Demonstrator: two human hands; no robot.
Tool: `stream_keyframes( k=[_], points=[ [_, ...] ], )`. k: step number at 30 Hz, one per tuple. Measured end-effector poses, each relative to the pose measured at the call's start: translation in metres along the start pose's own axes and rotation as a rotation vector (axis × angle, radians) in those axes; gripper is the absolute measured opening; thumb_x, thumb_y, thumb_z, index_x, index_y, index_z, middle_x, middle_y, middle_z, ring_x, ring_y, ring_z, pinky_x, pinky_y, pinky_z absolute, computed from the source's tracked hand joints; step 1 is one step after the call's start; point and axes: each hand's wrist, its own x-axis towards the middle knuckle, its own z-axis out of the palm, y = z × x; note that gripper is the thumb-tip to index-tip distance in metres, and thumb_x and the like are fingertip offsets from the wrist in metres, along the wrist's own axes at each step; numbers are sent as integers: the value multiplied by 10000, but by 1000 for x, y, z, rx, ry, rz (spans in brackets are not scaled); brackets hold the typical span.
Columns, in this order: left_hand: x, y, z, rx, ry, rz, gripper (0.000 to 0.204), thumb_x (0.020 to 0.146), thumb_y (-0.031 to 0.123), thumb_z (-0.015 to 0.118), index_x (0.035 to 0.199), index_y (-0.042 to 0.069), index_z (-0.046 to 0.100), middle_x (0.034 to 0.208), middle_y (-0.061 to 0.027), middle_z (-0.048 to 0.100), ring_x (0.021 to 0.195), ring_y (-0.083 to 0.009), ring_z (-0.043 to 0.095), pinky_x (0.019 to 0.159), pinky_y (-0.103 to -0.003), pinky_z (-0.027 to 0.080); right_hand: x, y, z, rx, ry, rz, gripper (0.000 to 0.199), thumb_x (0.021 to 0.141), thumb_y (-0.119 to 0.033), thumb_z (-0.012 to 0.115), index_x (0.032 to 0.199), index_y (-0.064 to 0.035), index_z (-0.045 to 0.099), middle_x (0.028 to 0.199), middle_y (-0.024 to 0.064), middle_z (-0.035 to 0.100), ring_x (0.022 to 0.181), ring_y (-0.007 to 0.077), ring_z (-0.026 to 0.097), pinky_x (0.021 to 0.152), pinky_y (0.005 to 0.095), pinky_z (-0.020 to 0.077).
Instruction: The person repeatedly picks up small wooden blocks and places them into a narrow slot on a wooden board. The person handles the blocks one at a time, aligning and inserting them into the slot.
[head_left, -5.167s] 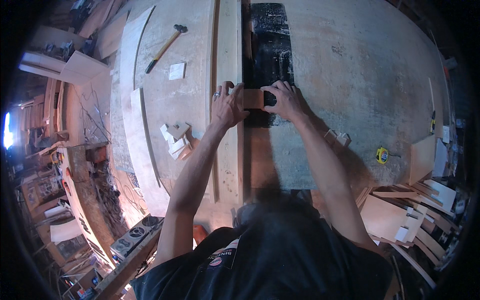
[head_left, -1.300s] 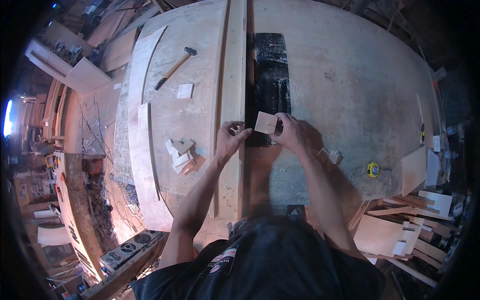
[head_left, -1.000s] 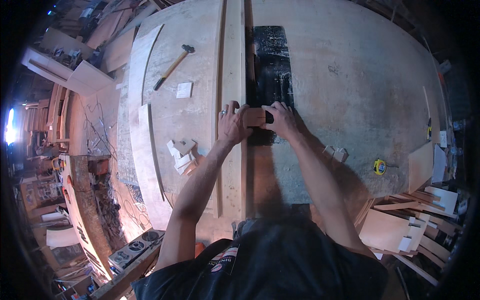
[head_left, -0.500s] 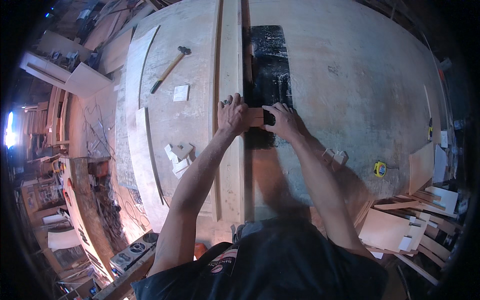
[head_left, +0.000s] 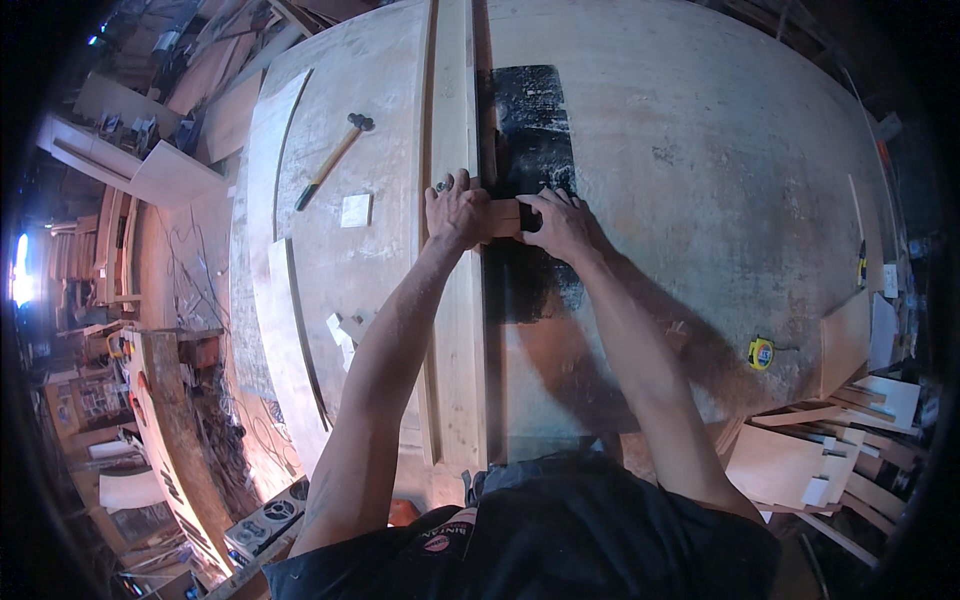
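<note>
A long pale wooden beam (head_left: pixel 457 330) runs away from me across the board-topped table (head_left: pixel 700 240). My left hand (head_left: pixel 458 212) lies over the beam, its fingers closed about the left end of a small reddish-brown wood block (head_left: pixel 505 219). From the other side, my right hand (head_left: pixel 560 225) grips the block's right end with thumb and fingers. The block bridges the gap between both hands, beside the beam's right edge. Under it lies a black painted patch (head_left: pixel 535 120) on the table. Most of the block's ends are hidden by my fingers.
Left of the beam lie a hammer (head_left: pixel 335 160), a white square piece (head_left: pixel 356 211), small white blocks (head_left: pixel 343 335) and thin strips (head_left: pixel 296 325). A yellow tape measure (head_left: pixel 761 352) sits at the right. Stacked wood offcuts (head_left: pixel 790 465) fill the lower right.
Both hands and the block have slid farther away from me along the beam. The whole view has shifted slightly. My arms now cover more of the small blocks on both sides.
</note>
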Motion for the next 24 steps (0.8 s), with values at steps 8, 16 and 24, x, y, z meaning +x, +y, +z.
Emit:
stream_keyframes(
  k=[8, 16, 24],
  points=[
    [16, -1, -17, 8, -25, 16, 563, 775, 301, 899, 1310, 201, 757, 1387, -115, 621, 1409, -355, 616, 1095, -533, 504, 19, 3, -6, -14, -21, 10, 732, 909, -495, 903, 1560, -233, 694, 1360, 53, 733, 1381, 294, 639, 1179, 510, 495],
    [34, -6, -10, -9, -53, -19, 703, 615, 366, 1058, 1283, 313, 846, 1479, -40, 596, 1485, -283, 541, 1127, -517, 449, 30, 1, -14, -25, -93, 79, 755, 928, -465, 887, 1604, -224, 652, 1547, 85, 679, 1500, 319, 590, 1264, 531, 451],
    [41, -6, -19, 17, -47, 2, 626, 715, 340, 987, 1317, 280, 824, 1419, -80, 615, 1447, -333, 584, 1154, -513, 483, 42, 19, 5, -3, 83, -9, 761, 848, -445, 953, 1540, -234, 717, 1261, 39, 715, 1295, 284, 637, 1141, 527, 475]
  ],
)
